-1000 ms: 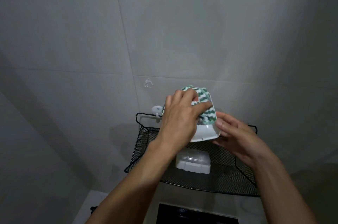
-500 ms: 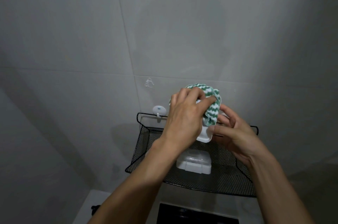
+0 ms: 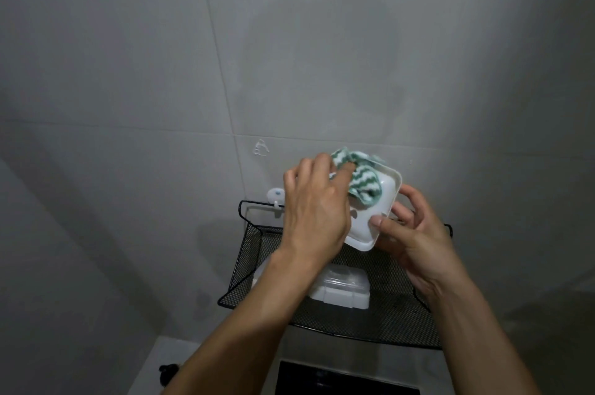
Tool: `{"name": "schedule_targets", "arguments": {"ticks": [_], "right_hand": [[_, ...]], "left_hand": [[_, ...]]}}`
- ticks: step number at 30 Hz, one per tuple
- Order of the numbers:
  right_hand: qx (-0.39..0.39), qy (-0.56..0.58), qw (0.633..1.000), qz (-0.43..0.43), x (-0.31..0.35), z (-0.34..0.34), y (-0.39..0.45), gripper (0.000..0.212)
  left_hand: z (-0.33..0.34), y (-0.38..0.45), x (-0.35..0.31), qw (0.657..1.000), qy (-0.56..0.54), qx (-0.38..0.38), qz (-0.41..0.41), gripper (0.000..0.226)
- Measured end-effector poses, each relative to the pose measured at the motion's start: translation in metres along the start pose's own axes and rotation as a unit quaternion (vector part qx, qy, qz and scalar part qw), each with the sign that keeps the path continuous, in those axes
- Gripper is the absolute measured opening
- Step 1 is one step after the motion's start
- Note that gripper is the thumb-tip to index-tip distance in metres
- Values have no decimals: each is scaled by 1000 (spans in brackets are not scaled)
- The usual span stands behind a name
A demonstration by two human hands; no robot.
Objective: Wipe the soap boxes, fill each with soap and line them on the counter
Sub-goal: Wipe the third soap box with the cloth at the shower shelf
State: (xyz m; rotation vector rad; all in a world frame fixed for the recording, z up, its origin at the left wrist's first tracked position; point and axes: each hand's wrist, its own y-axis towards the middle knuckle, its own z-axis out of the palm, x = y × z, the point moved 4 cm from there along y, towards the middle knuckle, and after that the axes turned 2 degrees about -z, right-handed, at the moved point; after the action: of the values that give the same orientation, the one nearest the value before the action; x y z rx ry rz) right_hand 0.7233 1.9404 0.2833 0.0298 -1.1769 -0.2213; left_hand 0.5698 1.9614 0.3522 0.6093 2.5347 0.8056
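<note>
While my left hand [image 3: 317, 211] grips the cloth [image 3: 360, 178] inside the soap box [image 3: 375, 211], my right hand [image 3: 415, 236] holds it at frame centre; wiping step, soap filling next.

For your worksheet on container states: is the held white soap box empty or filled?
Empty of soap: soap box interior shows only the green-white cloth.
</note>
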Motion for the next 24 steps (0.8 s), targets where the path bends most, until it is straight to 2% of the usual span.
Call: {"name": "schedule_targets", "arguments": {"ticks": [3, 7, 10, 14, 16, 21, 24], "right_hand": [[-15, -30, 999, -17, 3, -4, 1, 64], [-33, -53, 997, -42, 1, -3, 2, 63], [-63, -52, 994, -71, 3, -6, 3, 65], [-78, -63, 991, -89, -1, -4, 0, 64], [-87, -66, 989, -99, -3, -3, -1, 64], [-100, -84, 982, -136, 8, -5, 3, 63], [-107, -74, 983, -128, 8, -10, 3, 63]], "left_hand": [[2, -1, 6, 999, -5, 21, -32, 37], [8, 1, 1, 988, -114, 76, -74, 41], [13, -3, -2, 973, -169, 109, -116, 33], [13, -10, -3, 955, -215, 118, -165, 32], [14, -13, -4, 951, -222, 112, -187, 34], [25, -29, -3, 935, -234, 144, -222, 21], [26, -28, 2, 945, -218, 143, -200, 23]]}}
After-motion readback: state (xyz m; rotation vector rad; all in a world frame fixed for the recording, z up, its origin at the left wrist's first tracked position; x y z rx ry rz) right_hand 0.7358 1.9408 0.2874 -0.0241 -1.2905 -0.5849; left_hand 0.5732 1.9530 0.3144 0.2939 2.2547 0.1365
